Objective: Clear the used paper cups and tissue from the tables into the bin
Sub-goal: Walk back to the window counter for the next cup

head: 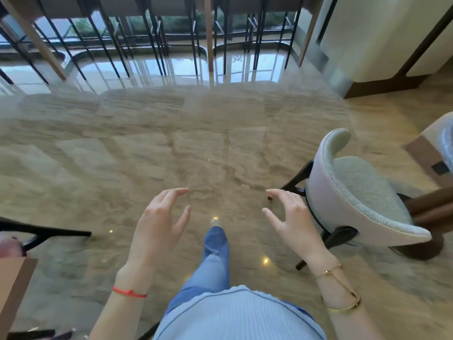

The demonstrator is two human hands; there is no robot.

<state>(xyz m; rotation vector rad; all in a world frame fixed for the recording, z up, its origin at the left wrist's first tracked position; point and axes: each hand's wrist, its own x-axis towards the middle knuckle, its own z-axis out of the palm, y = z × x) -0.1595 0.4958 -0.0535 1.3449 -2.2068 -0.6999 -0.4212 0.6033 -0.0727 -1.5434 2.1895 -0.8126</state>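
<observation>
Paper cups, tissue and bin appear nowhere in the head view, so their place and the way they point cannot be told. Both the left hand (159,217) with a red string at its wrist and the right hand (289,217) with gold bangles hang over the glossy beige marble floor (147,143), fingers spread and loosely bent, holding and touching nothing. A pale green upholstered round-backed chair (355,192) stands just right of the right hand, and a brown-edged table corner (14,285) is cut off at the lower left, motion-blurred.
</observation>
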